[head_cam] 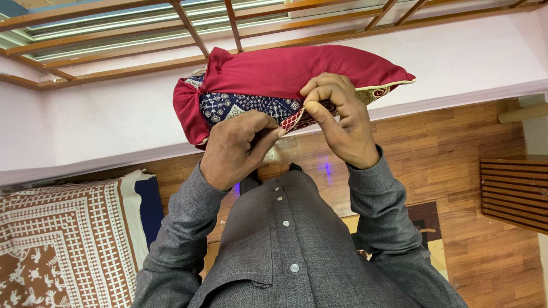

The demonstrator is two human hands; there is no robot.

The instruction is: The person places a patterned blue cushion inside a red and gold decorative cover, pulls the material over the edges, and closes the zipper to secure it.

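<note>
I see both hands pinched shut on the open edge of the cushion (pixel 285 85). My left hand (pixel 237 148) grips the patterned blue cloth at the cushion's lower edge, thumb and fingers closed. My right hand (pixel 337 120) sits just beside it, fingers curled over the red cover and thumb pressing the gold-trimmed hem. The cushion is held up in the air above both hands, its knotted end to the left and its pointed corner to the right. Below the cushion lies the wooden floor (pixel 456 148). Below and left of the cushion is a brown-and-white patterned bedspread (pixel 63 239), well apart.
</note>
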